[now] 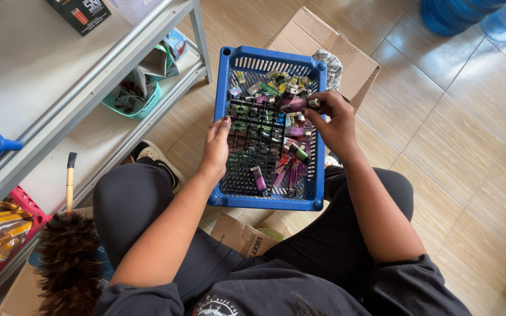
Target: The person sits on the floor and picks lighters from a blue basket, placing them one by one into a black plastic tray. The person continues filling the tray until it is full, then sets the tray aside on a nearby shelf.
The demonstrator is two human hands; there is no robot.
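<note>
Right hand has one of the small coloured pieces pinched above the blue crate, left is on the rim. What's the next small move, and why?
Probably lift the purple piece clear of the blue crate and keep the left hand steadying the rim. The right hand already pinches it at the fingertips over the pile of small coloured pieces, and the crate rests tilted on the person's knees.

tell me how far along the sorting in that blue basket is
Done: the near left part of the blue basket shows bare mesh. In hand: the right hand pinches a small purple device over the pile, while the left hand steadies the basket's left wall. Left: many small colourful devices remain along the far end and right side.
</note>
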